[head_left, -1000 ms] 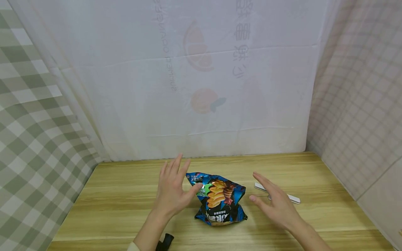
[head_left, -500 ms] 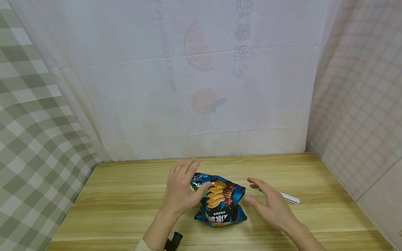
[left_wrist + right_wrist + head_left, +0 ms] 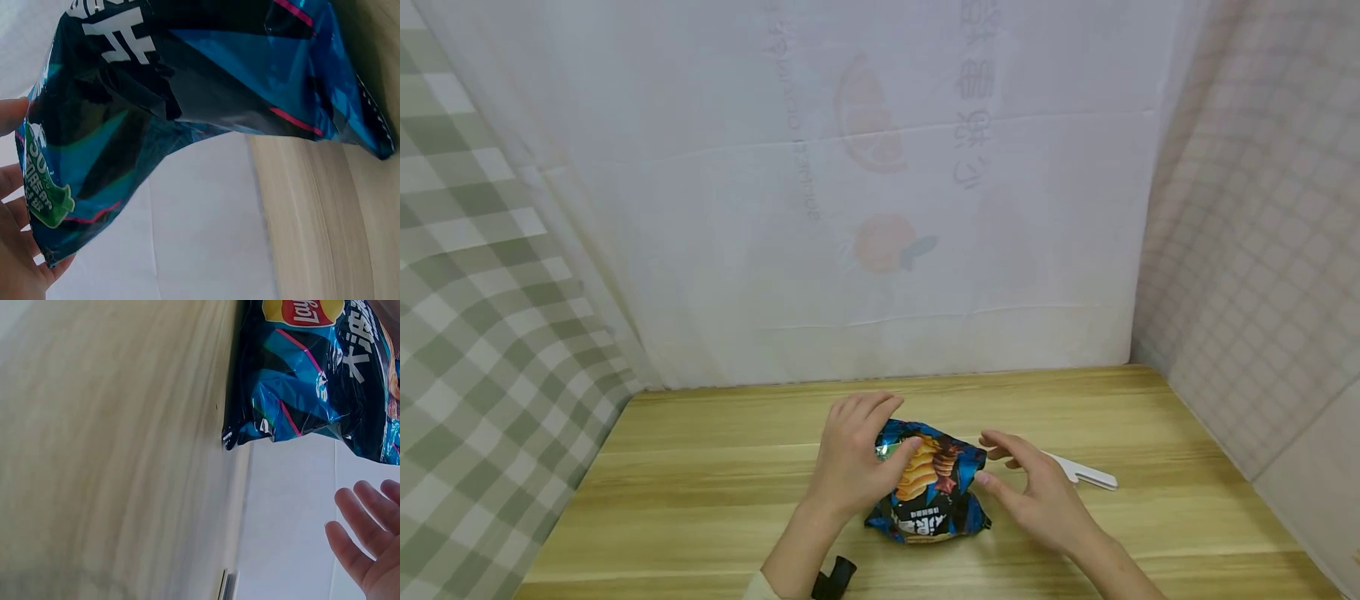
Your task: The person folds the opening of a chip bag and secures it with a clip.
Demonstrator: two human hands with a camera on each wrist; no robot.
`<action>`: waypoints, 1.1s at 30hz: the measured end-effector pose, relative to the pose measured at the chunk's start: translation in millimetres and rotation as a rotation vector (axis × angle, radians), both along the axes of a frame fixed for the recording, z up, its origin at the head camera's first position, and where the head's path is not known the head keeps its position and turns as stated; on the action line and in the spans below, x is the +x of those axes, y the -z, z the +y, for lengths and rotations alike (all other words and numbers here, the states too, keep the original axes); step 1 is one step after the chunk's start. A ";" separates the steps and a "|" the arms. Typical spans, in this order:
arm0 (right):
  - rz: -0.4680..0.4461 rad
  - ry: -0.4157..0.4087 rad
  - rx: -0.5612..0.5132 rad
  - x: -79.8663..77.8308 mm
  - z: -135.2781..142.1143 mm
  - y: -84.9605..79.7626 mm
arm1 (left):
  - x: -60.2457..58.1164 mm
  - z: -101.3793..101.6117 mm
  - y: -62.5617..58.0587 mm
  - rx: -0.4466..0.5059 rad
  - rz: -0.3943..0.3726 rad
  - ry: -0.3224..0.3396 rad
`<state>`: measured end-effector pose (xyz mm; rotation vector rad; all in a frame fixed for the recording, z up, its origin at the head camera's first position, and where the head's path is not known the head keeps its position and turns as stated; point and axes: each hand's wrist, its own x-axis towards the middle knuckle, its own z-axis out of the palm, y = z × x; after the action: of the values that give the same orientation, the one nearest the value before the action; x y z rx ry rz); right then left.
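Note:
A blue and black chip bag, printed with ridged chips, stands on the table, its top leaning back. My left hand is at the bag's upper left corner, thumb in front and fingers behind. In the left wrist view that hand is loosely bent around the bag's corner; how firmly it touches is unclear. On the other side, my right hand is close to the bag's right edge, fingers slightly bent. The right wrist view shows this hand apart from the bag, holding nothing.
A long, thin white strip, perhaps a sealing clip, lies on the wooden table behind my right hand. A black piece sits by my left wrist. White cloth hangs behind the table, with checked cloth at the left.
My left hand has moved right onto the bag's upper left corner. My right hand has come left toward the bag's right edge, covering part of the white strip. The bag stays in place.

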<state>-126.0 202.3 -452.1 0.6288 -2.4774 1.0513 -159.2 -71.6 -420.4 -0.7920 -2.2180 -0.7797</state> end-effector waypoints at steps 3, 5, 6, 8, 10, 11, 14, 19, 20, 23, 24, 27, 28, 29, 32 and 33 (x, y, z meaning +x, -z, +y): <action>0.002 -0.008 -0.024 0.5 -0.6 1.2 | -0.3 4.3 -0.4 0.000 -0.003 0.021; 0.007 -0.018 -0.041 0.5 -1.1 2.3 | 0.1 6.8 -1.4 0.004 -0.007 0.033; 0.008 -0.023 -0.049 0.3 -1.4 3.0 | 0.2 7.9 -1.7 0.006 -0.010 0.038; 0.011 -0.027 -0.059 -0.3 -2.1 4.3 | 0.6 10.1 -2.3 0.010 -0.013 0.044; 0.009 -0.027 -0.067 -1.0 -3.2 5.4 | 0.7 12.0 -2.3 0.014 -0.014 0.042; 0.006 -0.026 -0.072 -1.2 -3.9 5.6 | 0.7 12.9 -2.1 0.015 -0.015 0.042; 0.000 -0.022 -0.095 -1.6 -6.6 5.4 | 0.7 15.0 -1.7 0.023 -0.018 0.047; 0.004 -0.021 -0.140 -2.3 -10.9 3.6 | 1.1 16.8 -1.7 0.045 -0.018 0.067; 0.005 -0.022 -0.150 -2.5 -11.5 3.4 | 1.1 17.1 -2.1 0.050 -0.016 0.071; 0.024 -0.032 -0.174 -4.0 -12.6 3.8 | 1.2 17.8 -3.1 0.057 -0.007 0.080; 0.030 -0.036 -0.181 -4.7 -12.8 4.0 | 1.2 18.0 -3.4 0.057 -0.005 0.083; 0.043 -0.045 -0.196 -6.6 -13.1 4.8 | 1.1 18.6 -4.0 0.054 0.005 0.092; 0.040 -0.047 -0.202 -7.1 -13.0 5.0 | 1.0 18.8 -4.2 0.052 0.009 0.094; 0.037 -0.048 -0.205 -7.5 -13.0 5.1 | 1.0 19.1 -4.5 0.051 0.013 0.096; 0.026 -0.040 -0.210 -8.3 -12.6 5.1 | 1.3 19.8 -5.3 0.052 0.017 0.093; 0.022 -0.038 -0.211 -8.5 -12.5 5.1 | 1.3 19.9 -5.4 0.051 0.019 0.090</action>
<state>-134.5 189.8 -457.1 0.6190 -2.3041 1.2915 -157.9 -51.7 -415.0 -0.8752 -2.1492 -0.8649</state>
